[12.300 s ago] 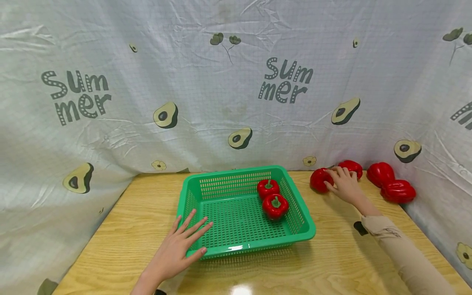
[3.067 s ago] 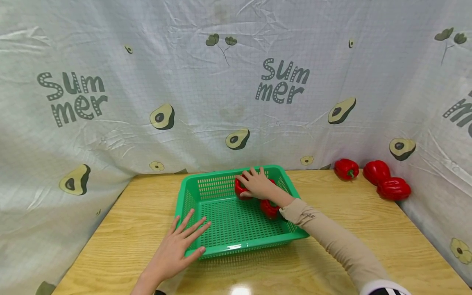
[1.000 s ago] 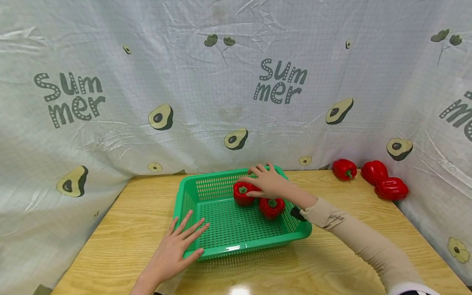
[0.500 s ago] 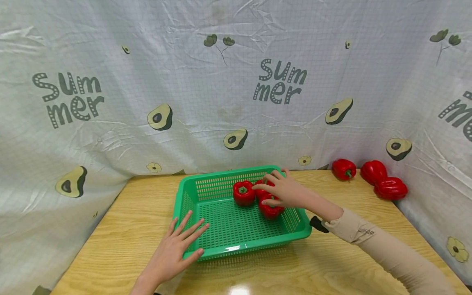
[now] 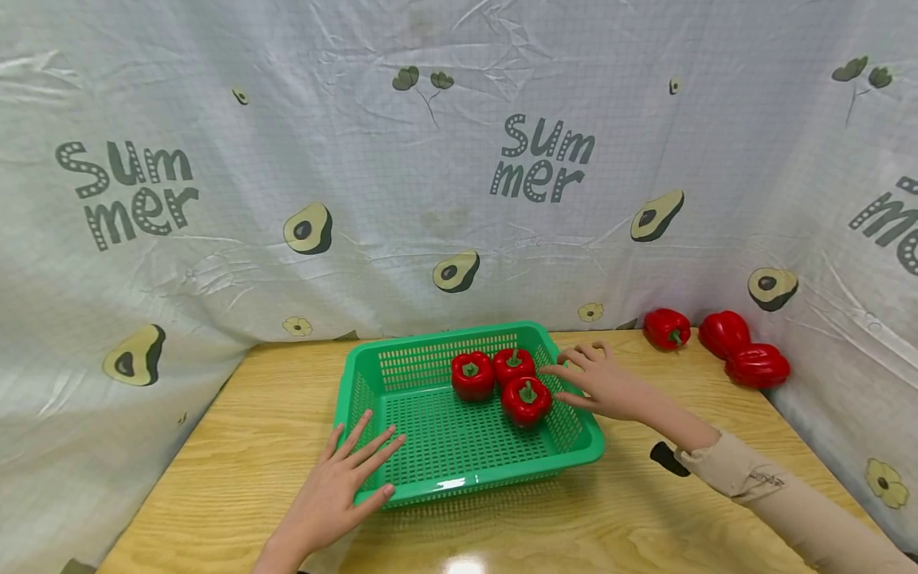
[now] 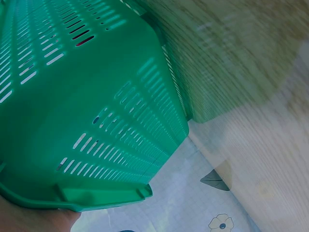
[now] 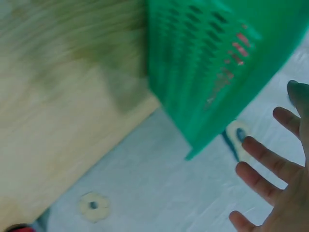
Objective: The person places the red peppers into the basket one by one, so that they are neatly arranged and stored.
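Note:
A green plastic basket (image 5: 459, 478) stands on the table and holds three red bell peppers: one at the left (image 5: 472, 381), one behind (image 5: 514, 365) and one in front (image 5: 527, 403). My left hand (image 5: 333, 490) rests with spread fingers on the basket's front left corner. In the left wrist view, part of that hand (image 6: 34, 218) shows at the rim. My right hand (image 5: 602, 387) is above the basket's right rim, fingers apart and holding nothing. The right wrist view shows this hand (image 7: 280, 179) beside the basket's outer wall (image 7: 193, 82).
Three more red bell peppers lie at the table's back right: one with its stem forward (image 5: 667, 329), and two touching, a rear one (image 5: 724, 333) and a front one (image 5: 758, 366). A printed curtain (image 5: 387, 175) hangs behind the wooden table (image 5: 237, 446).
Earlier my right hand gripped a bell pepper at the right; it then set it in the basket and let go. Now it has drawn back rightward to the rim. The left hand stayed put.

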The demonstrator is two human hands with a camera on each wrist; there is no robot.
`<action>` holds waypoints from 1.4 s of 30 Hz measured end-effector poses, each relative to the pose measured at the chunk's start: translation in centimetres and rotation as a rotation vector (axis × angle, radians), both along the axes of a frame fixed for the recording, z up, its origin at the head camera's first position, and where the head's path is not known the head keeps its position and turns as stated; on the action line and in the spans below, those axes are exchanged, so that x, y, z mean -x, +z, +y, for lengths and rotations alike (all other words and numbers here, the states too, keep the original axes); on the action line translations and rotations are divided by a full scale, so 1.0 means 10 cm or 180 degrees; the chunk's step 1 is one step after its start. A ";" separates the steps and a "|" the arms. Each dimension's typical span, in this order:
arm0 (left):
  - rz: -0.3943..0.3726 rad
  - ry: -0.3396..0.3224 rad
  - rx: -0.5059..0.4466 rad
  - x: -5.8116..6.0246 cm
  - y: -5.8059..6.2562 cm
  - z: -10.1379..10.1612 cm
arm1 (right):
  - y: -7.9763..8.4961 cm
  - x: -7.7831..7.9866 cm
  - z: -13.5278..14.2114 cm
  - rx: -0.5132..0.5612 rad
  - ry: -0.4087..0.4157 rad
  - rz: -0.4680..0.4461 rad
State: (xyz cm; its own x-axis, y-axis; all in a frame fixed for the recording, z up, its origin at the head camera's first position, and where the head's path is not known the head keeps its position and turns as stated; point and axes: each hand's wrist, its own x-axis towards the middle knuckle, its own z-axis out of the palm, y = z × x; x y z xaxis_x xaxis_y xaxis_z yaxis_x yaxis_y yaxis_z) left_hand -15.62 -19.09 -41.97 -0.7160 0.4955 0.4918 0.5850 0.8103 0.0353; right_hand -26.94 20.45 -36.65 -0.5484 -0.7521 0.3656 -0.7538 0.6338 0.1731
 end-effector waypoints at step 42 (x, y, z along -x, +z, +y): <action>-0.0034 0.0003 -0.0001 0.00 0.00 0.00 | -0.69 0.25 1.84 0.0536 -0.1636 0.0211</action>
State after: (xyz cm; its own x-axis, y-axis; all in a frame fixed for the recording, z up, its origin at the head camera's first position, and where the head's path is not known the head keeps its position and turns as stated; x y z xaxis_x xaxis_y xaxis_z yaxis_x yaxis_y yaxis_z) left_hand -15.61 -19.05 -41.93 -0.7216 0.4946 0.4843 0.5838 0.8108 0.0417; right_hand -29.41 38.84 -43.57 -0.8017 -0.3213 0.5041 -0.3305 0.9409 0.0741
